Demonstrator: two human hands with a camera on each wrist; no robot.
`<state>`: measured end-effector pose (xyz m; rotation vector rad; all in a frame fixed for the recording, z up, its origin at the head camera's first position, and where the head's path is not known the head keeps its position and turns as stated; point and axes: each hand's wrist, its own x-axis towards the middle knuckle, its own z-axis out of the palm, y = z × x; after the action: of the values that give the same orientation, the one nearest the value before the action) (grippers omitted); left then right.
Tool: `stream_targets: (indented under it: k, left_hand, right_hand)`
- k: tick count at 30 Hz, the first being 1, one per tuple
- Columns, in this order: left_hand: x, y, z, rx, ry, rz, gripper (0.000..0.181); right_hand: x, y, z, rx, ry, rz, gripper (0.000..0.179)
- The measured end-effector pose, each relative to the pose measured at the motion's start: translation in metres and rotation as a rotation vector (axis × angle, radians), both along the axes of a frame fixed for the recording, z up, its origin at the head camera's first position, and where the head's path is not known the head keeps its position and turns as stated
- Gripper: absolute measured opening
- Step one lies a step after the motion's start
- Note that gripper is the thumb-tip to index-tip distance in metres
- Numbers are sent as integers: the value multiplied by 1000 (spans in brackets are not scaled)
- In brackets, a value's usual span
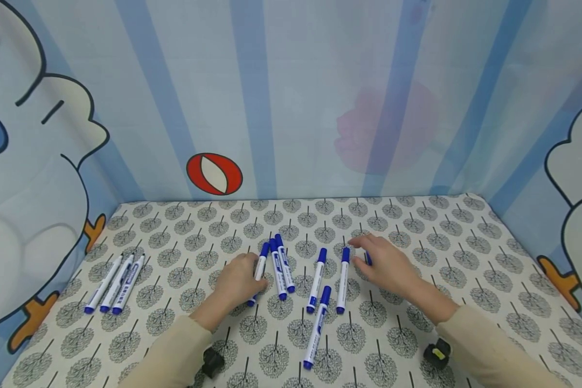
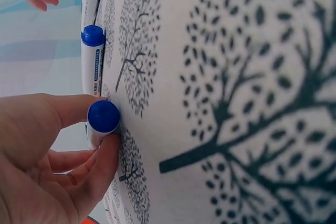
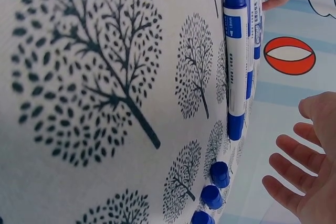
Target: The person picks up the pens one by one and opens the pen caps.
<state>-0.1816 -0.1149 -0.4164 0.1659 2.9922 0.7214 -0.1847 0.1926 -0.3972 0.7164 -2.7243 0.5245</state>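
Note:
My left hand (image 1: 237, 277) pinches a white whiteboard marker (image 1: 260, 267) with blue ends between thumb and fingers. In the left wrist view, the blue end of this marker (image 2: 103, 116) faces the camera, close over the cloth. Two capped markers lie side by side just right of it, the nearer marker (image 1: 278, 269) almost parallel. My right hand (image 1: 388, 267) holds nothing, its fingers spread and gently bent near the blue cap of another marker (image 1: 343, 283). Three loose blue caps, the middle cap (image 3: 212, 196) among them, stand in the right wrist view, partly hidden by the hand in the head view.
Three uncapped markers (image 1: 116, 285) lie together at the left of the table. Two more capped markers, one marker (image 1: 317, 327) nearer the front, lie in the middle. A tree-patterned cloth (image 1: 184, 345) covers the table, with a printed curtain (image 1: 310, 97) behind it.

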Motion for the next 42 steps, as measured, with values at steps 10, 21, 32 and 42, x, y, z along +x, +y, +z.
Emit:
stream_targets:
  k: [10, 21, 32, 42]
  left_hand:
    - [-1, -4, -2, 38, 14, -1, 46]
    - [0, -11, 4, -19, 31, 5, 43]
    - [1, -11, 22, -92, 77, -52, 33]
    - [3, -9, 30, -106, 145, -82, 31]
  right_hand:
    - [1, -2, -1, -10, 3, 4, 34]
    - [1, -4, -4, -19, 33, 30, 32]
    - [2, -10, -2, -24, 88, 68, 31]
    - [1, -16, 1, -15, 126, 100, 31]
